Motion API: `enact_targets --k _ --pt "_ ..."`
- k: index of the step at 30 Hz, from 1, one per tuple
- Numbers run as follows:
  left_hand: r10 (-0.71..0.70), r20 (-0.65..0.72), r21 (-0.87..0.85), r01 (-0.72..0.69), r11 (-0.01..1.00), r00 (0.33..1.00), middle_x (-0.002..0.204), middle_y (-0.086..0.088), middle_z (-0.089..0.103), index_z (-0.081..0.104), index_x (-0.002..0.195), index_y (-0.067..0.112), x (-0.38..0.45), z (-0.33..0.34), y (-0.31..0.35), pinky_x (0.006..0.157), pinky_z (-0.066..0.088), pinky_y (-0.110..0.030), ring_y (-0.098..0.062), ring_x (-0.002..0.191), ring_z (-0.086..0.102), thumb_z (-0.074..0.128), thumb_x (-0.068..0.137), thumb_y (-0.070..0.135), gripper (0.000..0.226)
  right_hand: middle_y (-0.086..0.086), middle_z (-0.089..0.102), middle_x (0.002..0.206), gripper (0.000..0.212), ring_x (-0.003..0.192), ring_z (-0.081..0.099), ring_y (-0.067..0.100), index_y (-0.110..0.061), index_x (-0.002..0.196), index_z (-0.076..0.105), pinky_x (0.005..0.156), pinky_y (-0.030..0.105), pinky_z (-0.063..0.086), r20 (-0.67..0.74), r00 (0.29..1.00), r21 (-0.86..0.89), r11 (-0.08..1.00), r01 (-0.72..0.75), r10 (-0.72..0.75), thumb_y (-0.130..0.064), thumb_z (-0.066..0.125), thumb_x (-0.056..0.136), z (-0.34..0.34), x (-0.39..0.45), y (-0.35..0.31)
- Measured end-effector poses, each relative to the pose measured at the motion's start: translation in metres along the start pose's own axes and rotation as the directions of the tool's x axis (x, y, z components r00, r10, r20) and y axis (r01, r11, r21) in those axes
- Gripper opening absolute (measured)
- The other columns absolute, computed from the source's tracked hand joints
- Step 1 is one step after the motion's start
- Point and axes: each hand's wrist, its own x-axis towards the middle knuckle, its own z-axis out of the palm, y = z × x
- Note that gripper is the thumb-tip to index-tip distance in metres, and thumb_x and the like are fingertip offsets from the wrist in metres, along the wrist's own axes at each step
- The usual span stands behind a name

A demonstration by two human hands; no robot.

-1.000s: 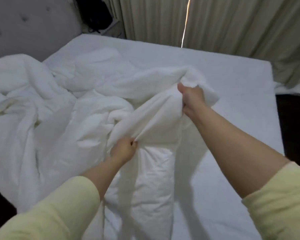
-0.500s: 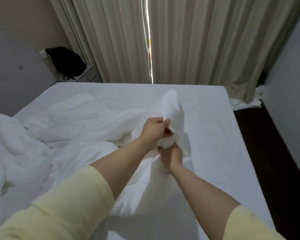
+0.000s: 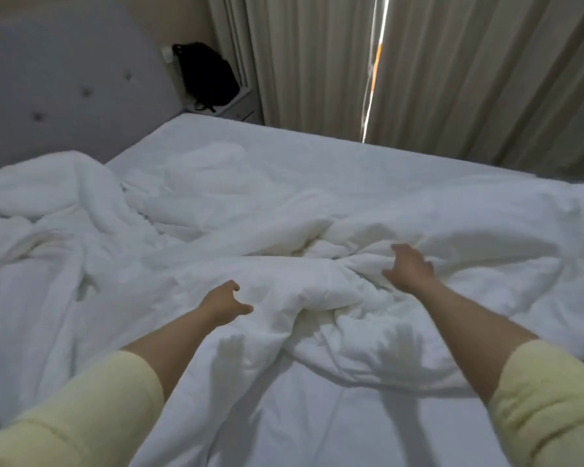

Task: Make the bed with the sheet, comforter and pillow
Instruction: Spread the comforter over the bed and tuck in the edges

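- The white comforter lies rumpled across the bed, bunched in thick folds from the left edge through the middle, and spread flatter toward the right edge; its near part drapes toward the near edge
- The left hand is held just above the comforter near the middle of the bed, its grip empty, fingers apart and loosely bent, thumb out toward the right; whether the fingertips touch the cloth I cannot tell
- The right hand is farther in and to the right, over a knot of folds; fingers spread and nearly straight, grip empty; the hand is blurred, so contact with the comforter cannot be judged
- Both hands throw shadows on the cloth nearer the near edge; both forearms are bare, with pale yellow sleeves pushed up
- The far part of the bed shows smooth white sheet up to the far edge
- A grey tufted headboard stands at the left end; a black bag sits beyond the far left corner; beige curtains hang behind the far edge, a slit of light between them
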Motion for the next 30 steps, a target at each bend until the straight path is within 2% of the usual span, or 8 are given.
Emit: enact_targets --k 5,9,13,18,20,26,29,30 --pt "-0.220 0.046 0.231 0.204 0.951 0.974 0.155 -0.008 0.013 0.008 0.150 0.019 0.014 0.062 -0.093 0.111 0.027 -0.054 -0.037 0.143 0.016 0.069 0.078 0.048 0.099 0.011 0.031 0.153 0.055 0.139 0.034 0.029 -0.011 0.145 0.032 0.112 0.037 0.031 0.408 0.879 0.186 0.965 0.186 -0.248 -0.022 0.052 0.095 0.147 -0.054 -0.070" --pt "-0.348 0.067 0.389 0.296 0.872 0.935 0.159 -0.002 -0.018 -0.012 0.151 0.023 0.017 0.104 -0.155 0.110 0.014 -0.067 -0.043 0.145 -0.007 0.069 0.074 0.056 0.116 0.006 0.029 0.155 0.061 0.139 0.034 0.024 -0.013 0.149 0.026 0.108 0.028 0.030 0.441 0.868 0.321 0.943 0.084 -0.227 -0.024 0.052 0.095 0.193 -0.057 -0.103" --pt "-0.295 -0.055 0.449 0.288 0.846 0.954 0.159 -0.005 0.003 0.027 0.145 0.016 0.033 0.120 -0.196 0.110 0.023 -0.060 -0.045 0.144 0.005 0.047 0.094 0.032 0.057 0.007 0.035 0.151 0.073 0.137 0.037 0.025 -0.010 0.149 0.021 0.112 0.032 0.032 0.436 0.889 0.536 0.833 -0.136 -0.135 -0.028 0.061 0.090 0.235 -0.065 -0.122" --pt "-0.018 -0.001 -0.010 0.018 1.000 1.000 0.112 -0.018 0.066 0.069 0.102 0.005 0.029 0.093 -0.208 0.079 0.044 -0.033 -0.032 0.104 0.061 0.045 0.091 0.027 0.034 0.004 0.023 0.156 0.081 0.143 0.027 0.024 -0.010 0.151 0.006 0.113 0.035 0.026 0.533 0.845 0.710 0.572 -0.411 -0.055 -0.035 0.057 0.092 0.266 -0.128 -0.138" --pt "0.026 0.022 -0.284 -0.018 0.959 0.999 0.085 -0.014 0.065 0.066 0.076 0.008 0.012 0.062 -0.201 0.064 0.037 -0.030 -0.024 0.080 0.057 0.057 0.083 0.023 0.019 0.001 0.020 0.157 0.083 0.144 0.023 0.025 -0.011 0.151 0.005 0.114 0.041 0.023 0.582 0.812 0.726 0.477 -0.495 -0.044 -0.047 0.051 0.091 0.276 -0.153 -0.142" --pt "0.318 0.040 -0.625 -0.224 0.748 0.947 0.075 -0.009 0.066 0.065 0.079 0.005 -0.072 -0.037 -0.141 0.066 0.048 -0.027 -0.022 0.069 0.062 0.057 0.088 0.003 0.012 -0.001 0.017 0.157 0.100 0.145 0.022 0.027 -0.015 0.152 0.000 0.116 0.047 0.020 0.664 0.746 0.722 0.300 -0.624 -0.044 -0.072 0.042 0.081 0.279 -0.224 -0.178" --pt "0.449 0.011 -0.733 -0.298 0.612 0.894 0.066 -0.001 0.070 0.065 0.079 0.008 -0.116 -0.072 -0.103 0.057 0.054 -0.020 -0.012 0.056 0.066 0.055 0.092 0.006 0.017 0.005 0.073 0.097 0.060 0.095 0.057 0.028 -0.002 0.144 0.031 0.093 0.048 0.049 0.635 0.771 0.749 0.285 -0.597 -0.055 -0.043 0.030 0.101 0.281 -0.246 -0.167" --pt "0.476 0.001 -0.737 -0.321 0.595 0.880 0.067 -0.001 0.070 0.065 0.079 0.008 -0.130 -0.082 -0.093 0.057 0.054 -0.019 -0.012 0.056 0.066 0.053 0.093 0.007 0.018 0.005 0.070 0.072 0.046 0.076 0.055 0.023 0.003 0.125 0.050 0.081 0.048 0.052 0.643 0.764 0.744 0.285 -0.605 -0.055 -0.031 0.029 0.103 0.263 -0.257 -0.170"
